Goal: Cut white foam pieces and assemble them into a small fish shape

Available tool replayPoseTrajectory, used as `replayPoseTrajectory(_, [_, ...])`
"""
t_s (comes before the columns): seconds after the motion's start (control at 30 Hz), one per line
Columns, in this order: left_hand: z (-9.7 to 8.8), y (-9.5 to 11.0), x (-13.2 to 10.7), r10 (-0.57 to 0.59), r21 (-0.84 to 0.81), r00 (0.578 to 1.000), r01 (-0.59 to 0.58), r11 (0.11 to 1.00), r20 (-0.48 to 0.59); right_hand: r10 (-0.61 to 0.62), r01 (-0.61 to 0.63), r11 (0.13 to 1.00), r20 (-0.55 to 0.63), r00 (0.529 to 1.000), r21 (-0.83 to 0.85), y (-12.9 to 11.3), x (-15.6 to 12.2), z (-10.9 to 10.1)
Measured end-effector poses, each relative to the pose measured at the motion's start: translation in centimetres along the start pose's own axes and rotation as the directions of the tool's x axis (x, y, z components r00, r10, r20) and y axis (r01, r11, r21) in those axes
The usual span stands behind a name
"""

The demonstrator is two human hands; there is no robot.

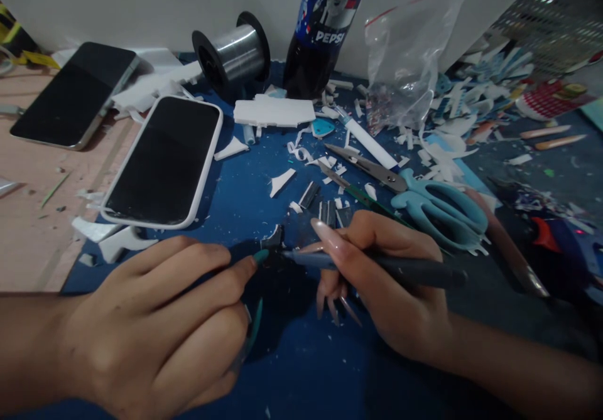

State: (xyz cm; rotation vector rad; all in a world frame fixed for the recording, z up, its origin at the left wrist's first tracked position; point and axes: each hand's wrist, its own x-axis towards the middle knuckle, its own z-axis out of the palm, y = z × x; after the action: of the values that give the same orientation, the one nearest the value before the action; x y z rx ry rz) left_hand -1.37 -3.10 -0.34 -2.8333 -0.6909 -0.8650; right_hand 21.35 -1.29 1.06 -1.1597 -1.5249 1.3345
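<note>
My left hand (pixel 164 326) is closed, back upward, over the blue mat (pixel 301 357). Its index fingertip presses at the edge of a small black piece with a white edge (pixel 273 238). Whatever lies under the curled fingers is mostly hidden. In a pinch between thumb and index, my right hand (pixel 381 269) grips a slim dark pen-shaped tool (pixel 409 270), lying nearly level. The tool's narrow tip points left and meets or nearly meets the black piece, beside the left fingertip. Several small dark and white offcuts (pixel 327 213) lie just beyond the right hand.
Scissors with light blue handles (pixel 438 206) lie right of centre, near a white pen-like tool (pixel 367 137). Behind stand a Pepsi bottle (pixel 320 37), a wire spool (pixel 233 53) and a clear zip bag (pixel 405 62). Two phones (pixel 164 162) lie left. White scraps (pixel 447 137) pile up right.
</note>
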Motion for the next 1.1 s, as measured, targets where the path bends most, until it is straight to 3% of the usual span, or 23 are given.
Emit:
replayPoseTrajectory(0.5, [-0.18, 0.11, 0.21, -0.044, -0.001, 0.998, 0.044, 0.999, 0.034, 0.000, -0.003, 0.995, -0.026, 1.000, -0.096, 0.05, -0.24, -0.11])
replayPoseTrajectory(0.63, [-0.12, 0.12, 0.34, -0.066, 0.010, 0.997, 0.066, 0.998, 0.037, 0.006, -0.007, 0.998, -0.008, 1.000, -0.057, 0.08, -0.08, -0.07])
replayPoseTrajectory(0.77, [-0.16, -0.26, -0.08, 0.010, -0.008, 1.000, -0.010, 1.000, -0.008, 0.003, -0.002, 0.998, 0.006, 1.000, -0.069, 0.04, -0.09, -0.14])
replayPoseTrajectory(0.9, [-0.17, -0.53, -0.50, 0.025, -0.011, 1.000, -0.025, 1.000, 0.001, 0.005, -0.005, 1.000, 0.032, 0.999, 0.002, -0.03, -0.16, -0.14])
replayPoseTrajectory(1.1, [-0.15, -0.56, -0.43, 0.026, -0.008, 1.000, -0.026, 1.000, -0.001, 0.025, -0.026, 0.999, -0.016, 1.000, -0.032, -0.14, -0.26, -0.13])
